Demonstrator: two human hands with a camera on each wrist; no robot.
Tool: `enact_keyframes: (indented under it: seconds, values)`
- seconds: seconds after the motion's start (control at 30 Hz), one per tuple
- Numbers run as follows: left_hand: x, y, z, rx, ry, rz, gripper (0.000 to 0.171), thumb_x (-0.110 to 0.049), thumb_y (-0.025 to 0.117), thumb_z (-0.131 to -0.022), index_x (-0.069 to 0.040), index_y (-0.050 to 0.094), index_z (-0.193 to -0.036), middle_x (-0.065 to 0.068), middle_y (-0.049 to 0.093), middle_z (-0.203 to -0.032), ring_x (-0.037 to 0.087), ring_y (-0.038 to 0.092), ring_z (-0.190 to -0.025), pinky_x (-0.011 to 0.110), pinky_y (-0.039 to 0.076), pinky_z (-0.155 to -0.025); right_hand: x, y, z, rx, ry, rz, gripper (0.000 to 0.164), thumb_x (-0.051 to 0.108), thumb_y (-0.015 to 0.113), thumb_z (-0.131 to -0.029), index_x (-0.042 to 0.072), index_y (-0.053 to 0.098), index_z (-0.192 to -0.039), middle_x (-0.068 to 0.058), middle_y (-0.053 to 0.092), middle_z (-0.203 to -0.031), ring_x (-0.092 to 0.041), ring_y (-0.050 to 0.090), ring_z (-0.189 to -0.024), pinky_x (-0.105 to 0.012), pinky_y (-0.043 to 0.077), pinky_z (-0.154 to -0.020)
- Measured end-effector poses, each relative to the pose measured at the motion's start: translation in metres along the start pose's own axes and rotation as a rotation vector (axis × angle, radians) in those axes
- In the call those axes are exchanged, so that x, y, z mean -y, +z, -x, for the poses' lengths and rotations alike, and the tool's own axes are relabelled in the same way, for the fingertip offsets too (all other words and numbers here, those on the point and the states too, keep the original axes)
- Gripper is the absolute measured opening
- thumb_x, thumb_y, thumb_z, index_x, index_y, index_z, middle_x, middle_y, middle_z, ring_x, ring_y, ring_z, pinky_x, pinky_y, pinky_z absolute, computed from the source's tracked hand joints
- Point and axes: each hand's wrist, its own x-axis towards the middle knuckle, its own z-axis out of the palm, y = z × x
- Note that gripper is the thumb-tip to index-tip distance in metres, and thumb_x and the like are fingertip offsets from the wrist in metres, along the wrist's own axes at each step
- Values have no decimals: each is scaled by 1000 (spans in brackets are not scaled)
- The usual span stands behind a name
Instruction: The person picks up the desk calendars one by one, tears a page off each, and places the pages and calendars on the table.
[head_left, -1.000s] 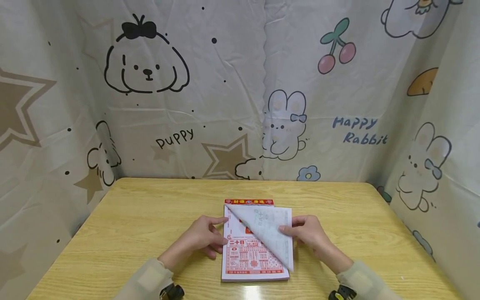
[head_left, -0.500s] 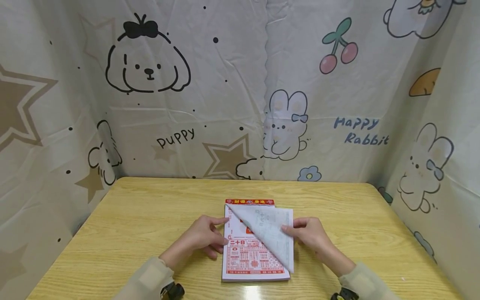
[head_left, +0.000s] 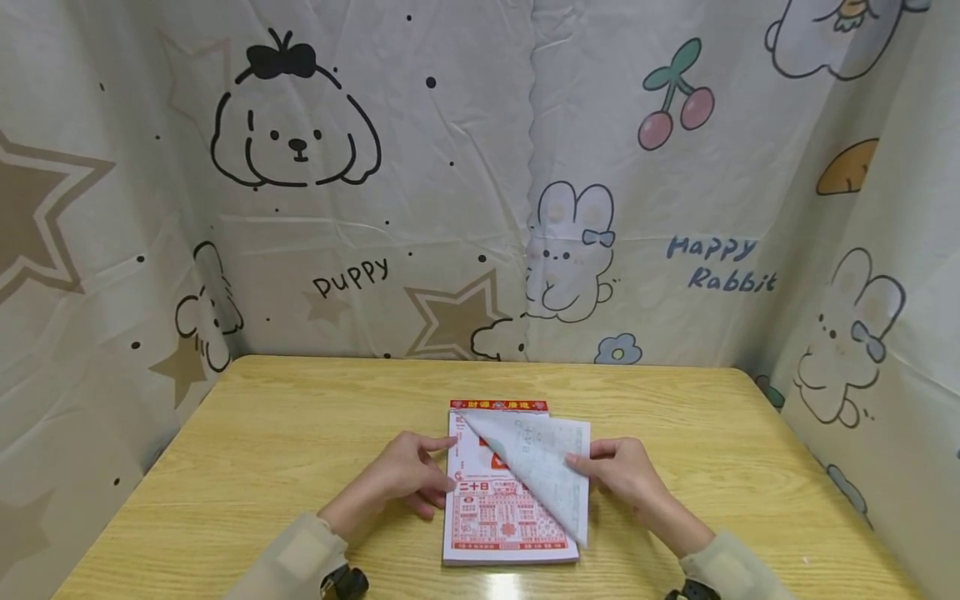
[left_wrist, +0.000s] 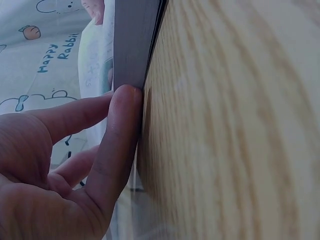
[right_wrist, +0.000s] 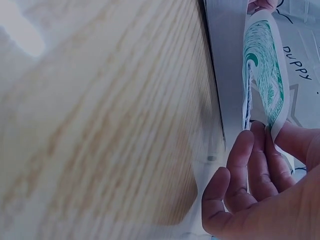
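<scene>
At the left edge of the tear-off calendar (head_left: 510, 525), the left hand (head_left: 407, 472) has its fingers spread, fingertips touching the calendar's side, seemingly to brace it. The calendar lies flat on the wooden table (head_left: 300, 417), its red header strip (head_left: 498, 406) along the far end. A green-printed sheet (head_left: 553, 458) folds diagonally across it from near the strip's left end, probably because that end is bound. Just beyond the calendar's right edge, the right hand (head_left: 626, 477) pinches the sheet's margin between thumb and fingers, apparently to hold the fold over.

2 pale cream sleeves (head_left: 288, 557), 2 black wrist-worn devices (head_left: 347, 582)
</scene>
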Motion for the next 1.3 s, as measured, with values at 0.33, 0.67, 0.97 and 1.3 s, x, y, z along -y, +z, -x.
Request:
enact_keyframes:
  seconds: [0.33,0.67,0.97,1.3]
  values:
    - [1,-2,-1,17,1,4,75,0,85,-86,-2,53,-154,15,74,-81,22,73,-62,38,66,-55,0,-1,0,5,23,-3,26,20,87,-89,-3,79,-98,-3,73,-86,-16,60,-76,-26,50,-60]
    - [0,-1,0,20,10,19,75,0,85,-86,-1,53,-153,15,73,-80,21,72,-61,39,66,-55,0,-3,-2,-1,14,-3,26,19,87,-89,-4,79,-98,-3,72,-84,-16,59,-74,-25,50,-58]
    - [-1,0,0,10,6,20,75,1,84,-86,-2,52,-154,15,73,-81,21,72,-61,40,66,-56,0,-6,-3,-10,13,4,25,17,86,-90,-5,78,-99,-4,72,-86,-16,62,-76,-28,54,-61]
    - [-1,1,0,1,-8,19,76,2,84,-85,-2,52,-154,15,73,-79,22,72,-61,40,66,-56,-1,-7,-5,-13,5,-5,26,16,86,-89,-6,78,-99,-4,73,-84,-16,64,-73,-28,55,-60]
